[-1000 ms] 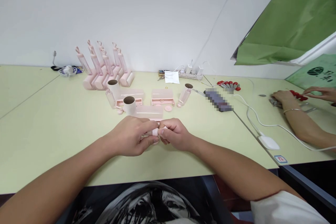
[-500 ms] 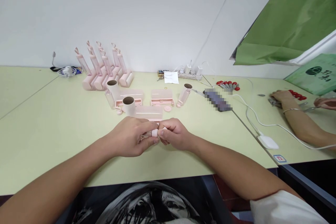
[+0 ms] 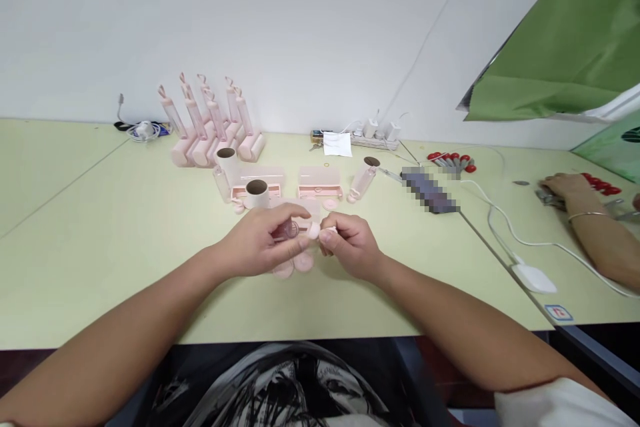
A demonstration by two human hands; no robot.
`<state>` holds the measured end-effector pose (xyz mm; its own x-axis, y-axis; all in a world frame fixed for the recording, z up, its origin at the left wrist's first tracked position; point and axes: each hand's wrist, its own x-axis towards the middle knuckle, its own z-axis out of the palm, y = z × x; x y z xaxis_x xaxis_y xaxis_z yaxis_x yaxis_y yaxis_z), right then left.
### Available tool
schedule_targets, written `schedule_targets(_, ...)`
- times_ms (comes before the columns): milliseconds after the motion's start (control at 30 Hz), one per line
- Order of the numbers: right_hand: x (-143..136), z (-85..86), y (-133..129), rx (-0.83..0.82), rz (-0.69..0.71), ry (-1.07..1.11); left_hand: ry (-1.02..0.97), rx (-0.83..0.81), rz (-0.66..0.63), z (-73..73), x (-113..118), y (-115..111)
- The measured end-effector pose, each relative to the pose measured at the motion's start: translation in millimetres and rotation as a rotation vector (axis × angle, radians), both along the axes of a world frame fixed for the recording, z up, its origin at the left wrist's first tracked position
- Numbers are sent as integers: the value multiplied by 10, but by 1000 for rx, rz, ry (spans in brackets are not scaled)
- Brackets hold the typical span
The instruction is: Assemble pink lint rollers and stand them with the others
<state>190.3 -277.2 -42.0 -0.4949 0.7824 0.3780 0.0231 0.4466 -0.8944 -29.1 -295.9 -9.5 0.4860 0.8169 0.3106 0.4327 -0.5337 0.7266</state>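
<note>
pink tube [image 3: 289, 229], left hand [image 3: 257, 240] looser, discs [image 3: 303, 262] uncovered

One head-worn view looks forward and down, fairly close.

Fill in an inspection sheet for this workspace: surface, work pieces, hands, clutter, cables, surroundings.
Surface: pale green table, seam on the right; liquid spills, nothing seen.
Work pieces: clear tube with pale cap, in hand; pink discs, white rolls, open pink cases beyond; pink stands back left.
Left hand: holds the tube.
Right hand: pinches a small pale piece at the cap; details hidden.
Clutter: phone-like item, blurred; paper.
Cables: white cable across the right side; power strip by the wall; coiled cable back left.
Surroundings: white wall, green sheet, another person's hand at right.
</note>
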Motion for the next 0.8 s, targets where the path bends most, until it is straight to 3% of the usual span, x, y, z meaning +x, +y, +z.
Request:
schedule_targets(133, 17, -23, 17, -18, -49, 58, -534, -299, -56, -33, -22, 60)
schedule_targets(200, 22, -21, 21, -20, -50, 67, -695, -409, -56, -30, -20, 90)
schedule_targets(267, 25, -10, 23, -23, -31, 66, -779, -416, -6, -22, -9, 111)
schedule_targets(333, 21, 12, 20, -48, 72, 40, -825, -369, 46, -15, 11, 120)
schedule_targets(433, -6, 52, -1, -99, 386, -32, -868, -286, 115, -9, 48, 111)
schedule_targets(500, -29, 70, -21, -92, 511, -45, -888, -245, 137, -8, 72, 97)
schedule_targets(800, 27, -4, 75, -95, 283, 308, -863, -126, 260, 53, 24, 95)
